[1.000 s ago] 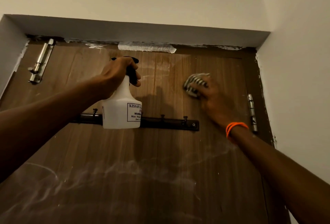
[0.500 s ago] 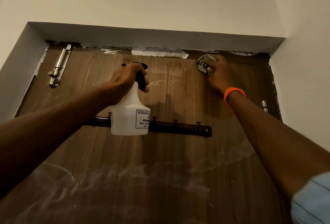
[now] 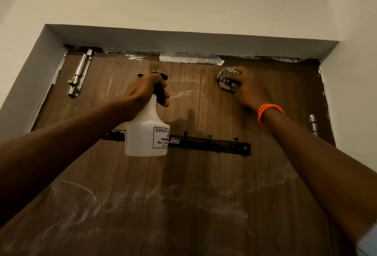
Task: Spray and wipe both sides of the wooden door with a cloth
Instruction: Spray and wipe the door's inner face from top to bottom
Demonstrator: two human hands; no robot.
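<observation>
- Steel sliding bolt latch (image 3: 79, 75) screwed to top-left corner of the brown wood-grain door (image 3: 195, 174), just beside the grey-white reveal; bolt runs up toward the frame.
- Left hand (image 3: 142, 92) raised in front of the door, fingers curled round the black trigger head of the white translucent plastic spray bottle (image 3: 145, 131); index finger wrapped over the trigger, thumb side hidden behind the neck.
- Bottle hangs upright from that grip, off the door surface. Body looks milky; fill level can't be told through the plastic. White label w/ black print on its right side, "KISSAN" legible, rest partly cut off.
- Black metal coat-hook rail (image 3: 210, 143) fixed horizontally across the door, behind the bottle; left end hidden by bottle, three pegs show to the right, screw at right end.
- Strip of whitish torn tape or paint residue (image 3: 190, 58) along the door's top edge, centre.
- Grey-and-white striped cloth (image 3: 226, 80) bunched, pressed on the door near the top, right of centre.
- Right hand (image 3: 247, 88) on the cloth, fingers bent over it & gripping, palm toward the wood; orange thread wristband (image 3: 269, 110) at wrist.
- Steel hinge (image 3: 313, 124) at door's right edge.
- Whitish smears & arcs across the lower door.
</observation>
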